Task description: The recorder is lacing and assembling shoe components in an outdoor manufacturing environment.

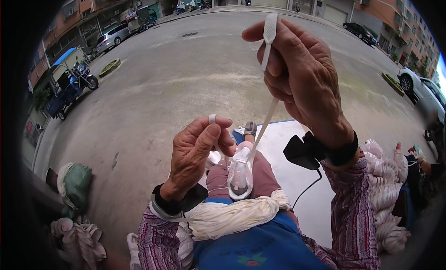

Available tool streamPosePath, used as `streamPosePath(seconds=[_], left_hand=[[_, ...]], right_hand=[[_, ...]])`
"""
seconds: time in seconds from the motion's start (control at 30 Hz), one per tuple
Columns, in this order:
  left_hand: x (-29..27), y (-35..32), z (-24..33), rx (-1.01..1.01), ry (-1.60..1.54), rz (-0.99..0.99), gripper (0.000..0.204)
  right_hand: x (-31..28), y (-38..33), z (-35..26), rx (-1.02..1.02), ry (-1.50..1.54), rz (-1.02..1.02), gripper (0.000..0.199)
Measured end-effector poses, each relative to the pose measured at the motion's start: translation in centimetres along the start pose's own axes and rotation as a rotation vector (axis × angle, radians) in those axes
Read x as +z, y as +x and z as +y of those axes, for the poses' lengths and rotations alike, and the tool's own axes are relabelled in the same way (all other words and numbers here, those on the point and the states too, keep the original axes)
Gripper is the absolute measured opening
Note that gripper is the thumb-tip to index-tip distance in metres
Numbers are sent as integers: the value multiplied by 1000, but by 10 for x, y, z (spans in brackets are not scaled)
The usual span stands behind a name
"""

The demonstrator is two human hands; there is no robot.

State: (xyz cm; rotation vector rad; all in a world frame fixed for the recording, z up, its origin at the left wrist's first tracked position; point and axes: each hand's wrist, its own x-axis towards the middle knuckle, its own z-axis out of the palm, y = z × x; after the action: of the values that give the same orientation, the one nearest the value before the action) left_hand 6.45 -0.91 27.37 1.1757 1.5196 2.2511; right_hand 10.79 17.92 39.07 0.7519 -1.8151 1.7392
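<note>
A pink and white sneaker (pixel 240 174) rests on my lap between my thighs, its toe toward me. Raised high at the upper right, my right hand (pixel 304 68) is closed on a flat white shoelace (pixel 265 126), which runs taut down to the shoe. A folded bit of that lace loops over the index finger. My left hand (pixel 197 149) is lower, left of the shoe, with its fingers pinched on another length of white lace that passes over the index finger. A thick bundle of off-white laces (pixel 237 218) lies across my lap, over a blue apron (pixel 255 244).
Piled white and pink shoes (pixel 385 200) stand at my right beside a white board (pixel 309 195). At left are a green sack (pixel 76 186) and more shoes (pixel 81 240). A dark cable (pixel 306 191) hangs from my right wrist device. Beyond are a paved street, a three-wheeler (pixel 72 82) and parked cars.
</note>
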Motion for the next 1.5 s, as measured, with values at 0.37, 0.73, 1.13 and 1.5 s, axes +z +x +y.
streamPosePath(seconds=[0.37, 0.73, 1.13, 1.5], left_hand=[[24, 16, 15, 76, 77, 196, 36], [23, 21, 29, 203, 25, 237, 28], [8, 15, 42, 358, 67, 315, 30], [13, 19, 46, 349, -74, 244, 32]], right_hand=[[46, 28, -22, -49, 104, -36, 32], [44, 30, -19, -43, 28, -104, 37], [65, 42, -24, -43, 25, -136, 29], [79, 49, -31, -228, -214, -156, 27]])
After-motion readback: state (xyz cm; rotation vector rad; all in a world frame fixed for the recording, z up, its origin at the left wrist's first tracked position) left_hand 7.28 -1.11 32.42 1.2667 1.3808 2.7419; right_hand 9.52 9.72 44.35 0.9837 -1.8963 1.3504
